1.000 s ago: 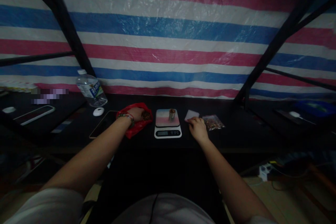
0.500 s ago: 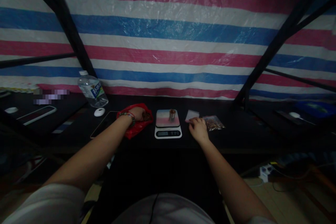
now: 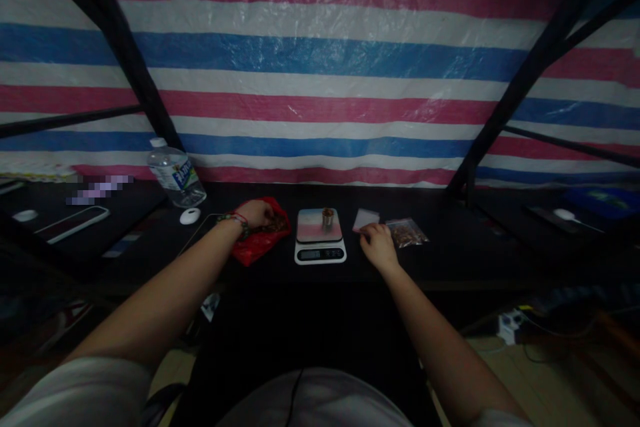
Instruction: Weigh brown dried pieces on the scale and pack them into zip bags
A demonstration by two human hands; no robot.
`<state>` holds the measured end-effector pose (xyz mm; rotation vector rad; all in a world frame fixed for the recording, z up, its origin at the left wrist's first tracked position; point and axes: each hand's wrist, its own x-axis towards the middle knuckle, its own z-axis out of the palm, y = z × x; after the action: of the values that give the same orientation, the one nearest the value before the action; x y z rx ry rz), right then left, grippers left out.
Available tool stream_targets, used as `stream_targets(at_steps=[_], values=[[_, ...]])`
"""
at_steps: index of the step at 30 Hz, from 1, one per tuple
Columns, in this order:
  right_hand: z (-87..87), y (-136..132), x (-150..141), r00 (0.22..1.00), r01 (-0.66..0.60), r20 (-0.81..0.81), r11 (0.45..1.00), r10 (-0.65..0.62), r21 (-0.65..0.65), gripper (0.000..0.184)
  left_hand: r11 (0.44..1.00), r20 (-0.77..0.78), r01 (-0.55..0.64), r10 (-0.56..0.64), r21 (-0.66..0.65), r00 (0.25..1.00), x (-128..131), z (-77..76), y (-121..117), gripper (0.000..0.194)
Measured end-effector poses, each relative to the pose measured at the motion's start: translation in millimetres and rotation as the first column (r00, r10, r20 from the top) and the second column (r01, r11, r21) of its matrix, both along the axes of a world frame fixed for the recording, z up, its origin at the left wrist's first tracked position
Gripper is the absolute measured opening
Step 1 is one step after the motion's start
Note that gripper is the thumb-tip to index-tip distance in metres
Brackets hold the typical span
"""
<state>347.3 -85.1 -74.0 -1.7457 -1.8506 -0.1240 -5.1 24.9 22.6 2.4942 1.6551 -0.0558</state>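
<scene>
My left hand [image 3: 257, 213] is over the mouth of a red plastic bag [image 3: 250, 250] that holds small brown pieces [image 3: 276, 223]. Its fingers are curled together and point down; what they hold, if anything, is too small to make out. To the right stands a white kitchen scale [image 3: 320, 260], with a small metal cup [image 3: 327, 217] filled with brown bits on its plate. Resting on the desk, my right hand [image 3: 380, 245] has its fingers laid out at the lower edge of a small whitish packet [image 3: 367, 219]. Beside it lies a clear bag of brown pieces [image 3: 407, 233].
A large clear bottle [image 3: 176, 173] and a white rounded case [image 3: 190, 215] stand at the left. A phone [image 3: 75, 223] lies farther left. Dark metal posts [image 3: 150, 103] slant up on both sides before a striped sheet [image 3: 320, 67]. A white mouse-like object [image 3: 565, 215] lies at the right.
My left hand has drawn back a little to the left and up, so more of the brown pieces in the red bag show. My right hand has stayed in place.
</scene>
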Motion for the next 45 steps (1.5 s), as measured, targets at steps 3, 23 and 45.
stream_targets(at_steps=[3,23,45], values=[[0.0,0.2,0.1,1.000,0.004,-0.001,1.000,-0.004,0.003,0.023,0.999,-0.018,0.031,-0.030,0.025,0.999,-1.8,7.1,-6.5,0.028],[1.0,-0.8,-2.3,1.000,-0.002,-0.007,1.000,0.002,-0.003,0.019,0.986,0.173,0.143,-0.156,0.089,0.972,108.4,-7.2,-37.6,0.025],[-0.5,0.8,0.1,1.000,-0.001,0.007,1.000,0.001,-0.026,0.018,0.955,0.160,0.231,-0.262,0.188,0.952,47.4,6.7,-19.2,0.039]])
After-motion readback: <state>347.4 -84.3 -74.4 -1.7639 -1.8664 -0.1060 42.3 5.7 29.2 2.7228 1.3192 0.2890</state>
